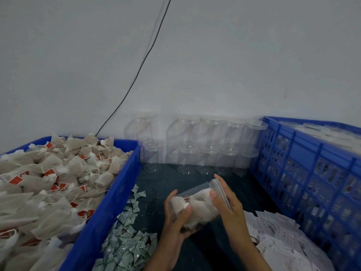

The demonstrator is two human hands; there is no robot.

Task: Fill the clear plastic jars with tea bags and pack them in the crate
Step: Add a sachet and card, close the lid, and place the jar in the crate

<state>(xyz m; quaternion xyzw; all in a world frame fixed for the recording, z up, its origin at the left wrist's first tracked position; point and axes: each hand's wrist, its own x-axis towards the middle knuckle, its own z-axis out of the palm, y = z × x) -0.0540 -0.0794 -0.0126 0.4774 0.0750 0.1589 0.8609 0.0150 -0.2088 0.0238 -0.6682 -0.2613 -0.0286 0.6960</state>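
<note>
A clear plastic jar (197, 204) stuffed with tea bags lies tilted over the dark mat, its mouth pointing up and right. My left hand (178, 222) grips its lower body from underneath. My right hand (224, 200) presses a clear lid (219, 189) onto the jar's mouth, fingers straight along the lid. A blue tub (105, 208) on the left is heaped with tea bags (48, 182) with red tags. The blue lattice crate (304, 173) on the right holds several lidded jars (320, 132).
Empty clear jars (205, 147) are stacked two high along the grey wall. Small green-white sachets (129, 237) lie beside the tub; white paper packets (281, 243) lie next to the crate. A black cable (140, 65) hangs down the wall.
</note>
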